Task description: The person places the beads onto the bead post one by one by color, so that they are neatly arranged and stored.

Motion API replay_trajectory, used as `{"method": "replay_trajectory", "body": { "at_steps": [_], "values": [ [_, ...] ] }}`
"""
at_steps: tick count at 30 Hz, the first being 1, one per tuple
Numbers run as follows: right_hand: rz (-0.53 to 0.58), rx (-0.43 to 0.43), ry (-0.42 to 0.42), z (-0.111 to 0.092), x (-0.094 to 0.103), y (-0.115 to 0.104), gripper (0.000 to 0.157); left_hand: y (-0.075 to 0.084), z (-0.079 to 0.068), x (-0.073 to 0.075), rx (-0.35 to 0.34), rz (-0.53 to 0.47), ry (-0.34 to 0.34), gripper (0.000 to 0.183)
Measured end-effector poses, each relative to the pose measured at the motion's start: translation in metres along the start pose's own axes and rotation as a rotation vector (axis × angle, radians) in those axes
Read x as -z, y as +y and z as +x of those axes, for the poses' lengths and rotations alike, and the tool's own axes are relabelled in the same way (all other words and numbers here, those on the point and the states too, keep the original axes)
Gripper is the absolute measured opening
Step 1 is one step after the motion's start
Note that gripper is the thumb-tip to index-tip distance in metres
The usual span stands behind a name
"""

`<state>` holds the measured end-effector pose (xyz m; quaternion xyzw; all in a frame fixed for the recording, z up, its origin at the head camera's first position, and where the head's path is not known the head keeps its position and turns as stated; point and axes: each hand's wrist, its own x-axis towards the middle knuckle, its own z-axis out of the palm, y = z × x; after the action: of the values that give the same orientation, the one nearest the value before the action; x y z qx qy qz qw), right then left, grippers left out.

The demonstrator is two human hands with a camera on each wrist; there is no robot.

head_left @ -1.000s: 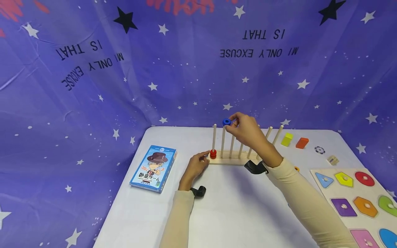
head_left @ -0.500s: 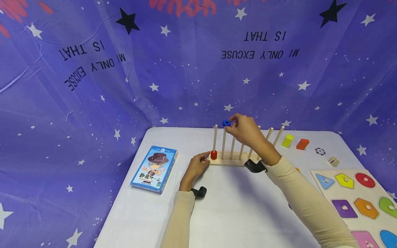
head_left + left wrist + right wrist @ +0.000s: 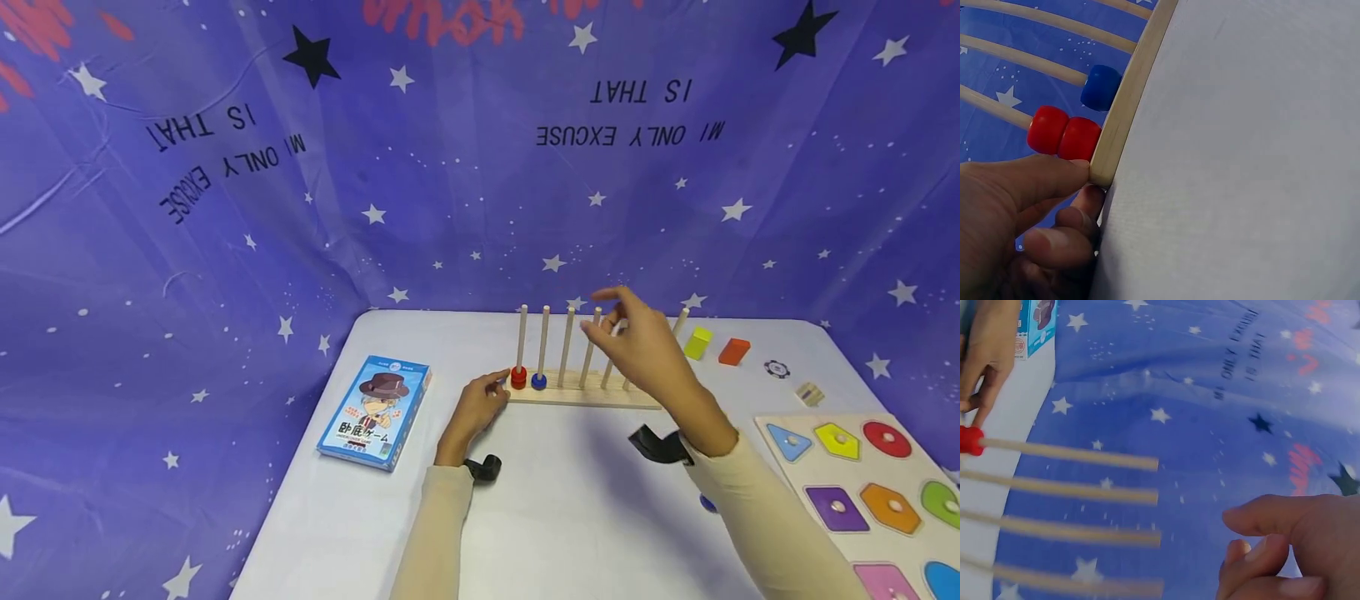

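Note:
A wooden peg rack (image 3: 585, 396) with a row of upright pegs stands on the table. Two red beads (image 3: 1065, 134) are stacked on its leftmost peg, and one blue bead (image 3: 538, 382) sits at the foot of the second. My left hand (image 3: 477, 408) pinches the left end of the rack's base, beside the red beads. Above the right half of the rack, my right hand (image 3: 641, 346) has thumb and forefinger spread apart with nothing between them. It hides part of the pegs on that side.
A blue card-game box (image 3: 375, 412) lies left of the rack. To the right are a yellow block (image 3: 698, 342), an orange block (image 3: 734, 351), a round chip (image 3: 777, 368), a small wooden piece (image 3: 810, 393) and a shape puzzle board (image 3: 787, 479). Another blue bead (image 3: 707, 502) shows beside the right sleeve.
My right hand has let go of the blue bead, which dropped from the second peg's top to its base. That hand has moved right; the left stays at the rack's end.

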<state>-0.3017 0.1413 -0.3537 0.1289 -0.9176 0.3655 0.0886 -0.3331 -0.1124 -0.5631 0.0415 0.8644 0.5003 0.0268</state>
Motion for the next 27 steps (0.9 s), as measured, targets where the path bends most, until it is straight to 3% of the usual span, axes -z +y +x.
{"method": "replay_trajectory", "body": {
  "at_steps": [3, 6, 11, 14, 19, 27],
  "values": [
    [0.0, -0.03, 0.064, -0.036, 0.011, 0.032, 0.041, -0.001, 0.0, -0.001, 0.009, -0.013, 0.007, 0.042],
    [-0.013, -0.127, 0.098, -0.076, 0.014, 0.071, 0.041, -0.002, 0.002, 0.0, 0.011, -0.033, 0.008, 0.042],
    [0.013, -0.439, -0.01, -0.142, 0.002, 0.135, 0.058, -0.004, 0.004, -0.002, 0.018, -0.049, -0.02, 0.043],
    [0.066, -0.587, -0.099, -0.171, -0.008, 0.161, 0.068, -0.004, 0.005, -0.002, 0.027, -0.06, -0.023, 0.044],
    [0.095, -0.671, -0.172, -0.199, -0.022, 0.181, 0.073, -0.004, 0.003, -0.001, 0.047, -0.058, -0.01, 0.044],
    [0.017, -0.67, -0.181, -0.209, -0.028, 0.185, 0.067, -0.003, 0.001, -0.005, 0.045, -0.072, -0.021, 0.044]
  ]
}}
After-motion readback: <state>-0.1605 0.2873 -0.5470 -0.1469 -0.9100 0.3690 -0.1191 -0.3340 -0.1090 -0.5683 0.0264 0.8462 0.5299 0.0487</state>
